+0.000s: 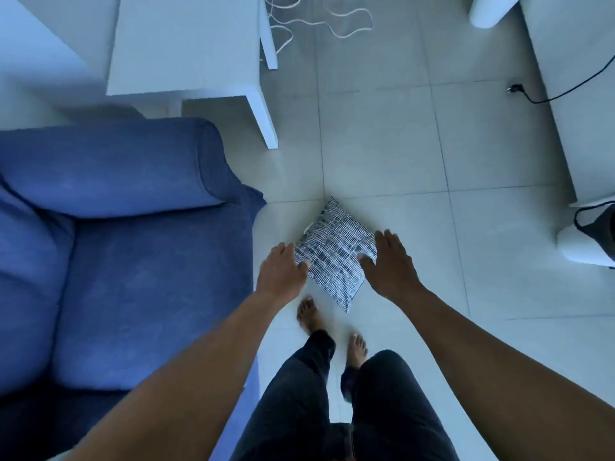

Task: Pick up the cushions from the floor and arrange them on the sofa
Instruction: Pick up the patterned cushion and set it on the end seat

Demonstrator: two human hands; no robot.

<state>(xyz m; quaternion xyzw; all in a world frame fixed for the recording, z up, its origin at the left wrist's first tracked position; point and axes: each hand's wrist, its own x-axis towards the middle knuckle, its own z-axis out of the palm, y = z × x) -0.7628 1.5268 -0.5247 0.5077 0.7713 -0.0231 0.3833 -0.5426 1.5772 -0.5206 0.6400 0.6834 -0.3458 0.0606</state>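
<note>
A square cushion (334, 252) with a black-and-white dashed pattern lies on the pale tiled floor, turned like a diamond, just right of the blue sofa (133, 281). My left hand (283, 272) hovers over the cushion's left corner and my right hand (389, 266) over its right corner, both with fingers spread. Whether the fingers touch the fabric I cannot tell; neither hand grips it. The sofa's seat and armrest at the left carry no cushion in view.
A white side table (189, 51) stands behind the sofa's armrest, with loose white cables (332, 18) on the floor beyond it. A white unit (572, 94) and a black cable with plug (519, 91) line the right. My bare feet (311, 316) stand just before the cushion.
</note>
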